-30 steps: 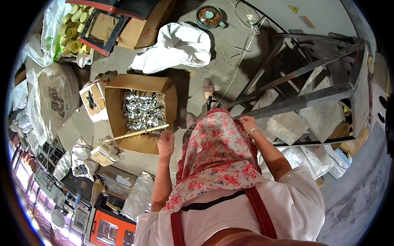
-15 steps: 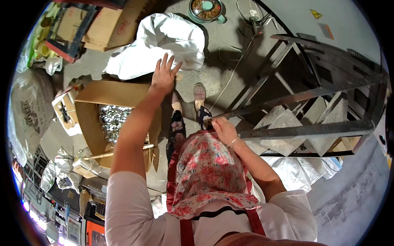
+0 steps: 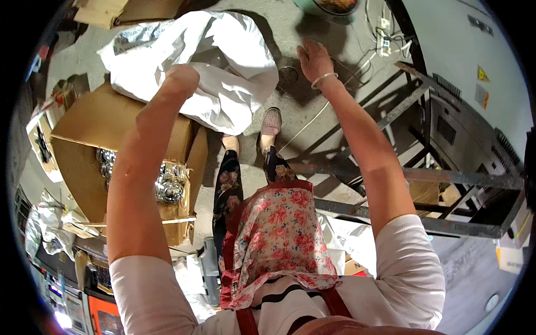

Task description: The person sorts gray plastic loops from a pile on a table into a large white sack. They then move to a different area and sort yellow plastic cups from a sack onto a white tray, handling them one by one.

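My left hand [image 3: 181,75] is stretched out over a big crumpled white plastic bag [image 3: 229,89] on the floor. Its fingers are curled away from view, so I cannot tell if it grips the bag. My right hand [image 3: 312,58] is raised ahead with fingers spread and nothing in it, a thin bangle on the wrist. Below my left arm stands an open cardboard box [image 3: 89,134] holding several shiny metal pieces [image 3: 167,187]. A floral cloth [image 3: 279,240] hangs down my front above my slippered feet [image 3: 272,120].
A dark metal frame rack [image 3: 446,181] stands at the right. Cables and a power strip [image 3: 384,28] lie on the concrete floor at the top. More cardboard [image 3: 106,11] is at the upper left; bags and clutter [image 3: 50,218] crowd the left edge.
My right hand has risen from the cloth at my chest and now reaches forward, open. My left hand, spread wide before, has curled over the white bag. The view has tilted forward.
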Motion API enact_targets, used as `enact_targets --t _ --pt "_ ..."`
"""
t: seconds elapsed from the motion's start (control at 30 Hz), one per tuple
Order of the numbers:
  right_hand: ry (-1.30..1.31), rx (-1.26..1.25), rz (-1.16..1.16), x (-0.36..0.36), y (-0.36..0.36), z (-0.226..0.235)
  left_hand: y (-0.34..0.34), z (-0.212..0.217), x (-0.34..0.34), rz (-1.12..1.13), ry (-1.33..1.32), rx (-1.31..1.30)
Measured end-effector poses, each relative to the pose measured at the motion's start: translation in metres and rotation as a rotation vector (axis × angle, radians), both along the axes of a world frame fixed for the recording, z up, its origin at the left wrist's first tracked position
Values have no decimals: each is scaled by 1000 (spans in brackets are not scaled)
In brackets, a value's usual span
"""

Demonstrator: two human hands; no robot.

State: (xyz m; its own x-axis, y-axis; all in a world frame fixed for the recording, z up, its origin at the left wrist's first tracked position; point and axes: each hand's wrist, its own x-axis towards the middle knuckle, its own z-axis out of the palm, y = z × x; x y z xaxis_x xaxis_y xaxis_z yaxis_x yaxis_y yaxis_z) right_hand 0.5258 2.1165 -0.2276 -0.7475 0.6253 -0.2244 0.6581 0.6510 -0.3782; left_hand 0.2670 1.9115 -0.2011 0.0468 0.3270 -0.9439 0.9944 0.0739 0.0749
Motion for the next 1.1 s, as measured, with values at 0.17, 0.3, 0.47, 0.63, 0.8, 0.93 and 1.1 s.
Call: enact_targets --t 0.17,0.3,0.47,0.63,0.8,0.93,1.1 --pt "-508 -29 -9 -49 17 -48 -9 12 -17 191 -36 161" --pt "-509 -68 -592 -71 28 -81 -10 -1 -25 230 -108 222" --pt "-377 -18 -739 -94 37 -91 -18 -19 -36 270 -171 125" --pt "-459 100 -838 -103 50 -99 -12 -13 -38 241 -190 163" --pt "-349 219 -927 -89 70 -143 -19 -19 -40 252 -232 248" --pt "-367 222 -978 -107 65 -146 -27 -11 -38 271 -228 248" --pt "-353 307 -1033 -87 76 -148 -15 -21 -41 204 -259 264"
